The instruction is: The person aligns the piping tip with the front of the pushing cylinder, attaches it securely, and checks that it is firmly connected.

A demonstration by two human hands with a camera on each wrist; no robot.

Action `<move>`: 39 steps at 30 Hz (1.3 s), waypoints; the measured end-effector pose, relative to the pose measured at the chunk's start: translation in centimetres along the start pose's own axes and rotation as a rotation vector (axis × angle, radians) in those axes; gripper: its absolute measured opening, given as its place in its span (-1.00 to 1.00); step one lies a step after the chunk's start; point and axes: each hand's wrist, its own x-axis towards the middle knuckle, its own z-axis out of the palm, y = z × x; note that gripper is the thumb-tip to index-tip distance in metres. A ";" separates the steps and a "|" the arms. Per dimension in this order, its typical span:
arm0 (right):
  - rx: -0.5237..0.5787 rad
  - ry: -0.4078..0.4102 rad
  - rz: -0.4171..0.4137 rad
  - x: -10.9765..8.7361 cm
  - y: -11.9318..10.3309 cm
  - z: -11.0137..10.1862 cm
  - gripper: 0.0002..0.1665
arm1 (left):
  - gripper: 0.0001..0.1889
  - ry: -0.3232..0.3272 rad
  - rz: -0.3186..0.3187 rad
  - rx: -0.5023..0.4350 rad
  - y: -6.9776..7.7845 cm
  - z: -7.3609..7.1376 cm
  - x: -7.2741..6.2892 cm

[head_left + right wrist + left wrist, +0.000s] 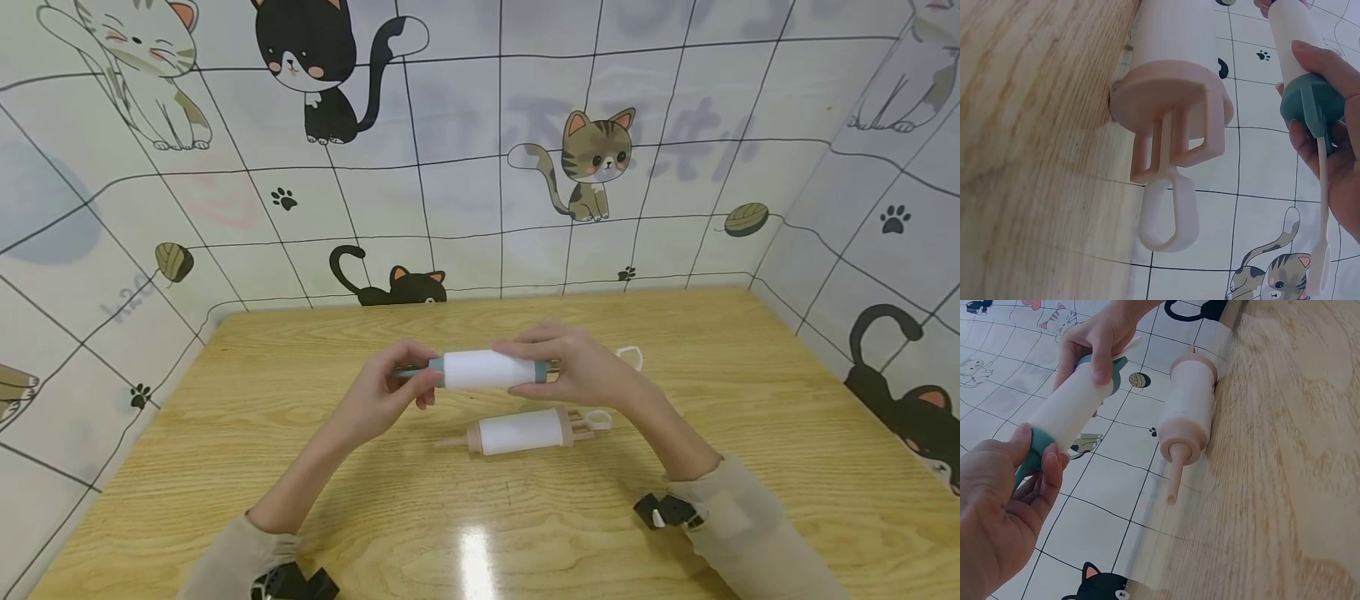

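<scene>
A white syringe-like tube with teal ends (pixel 476 368) lies level between both hands, over the table in the head view. My left hand (pixel 375 396) pinches the teal spout end, thumb and fingers round it, as the left wrist view also shows at the teal collar (pixel 1041 442). My right hand (pixel 592 367) grips the opposite teal end, with a thin white rod ending in a loop (pixel 1319 269) reaching out past it. Closer to me, a matching tube with pink-beige ends (pixel 521 432) lies on its side, spout leftward and white loop (pixel 1187 215) rightward.
The light wood table (pixel 360 525) meets a white backdrop (pixel 465 192) with grid lines and cartoon cats behind and at the sides. Dark devices are strapped on both wrists, such as the right wrist camera (pixel 667 510).
</scene>
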 end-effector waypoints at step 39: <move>0.110 -0.066 0.118 -0.3 0.1 -0.6 -0.35 | -0.90 -0.052 0.042 0.060 0.3 0.7 -0.2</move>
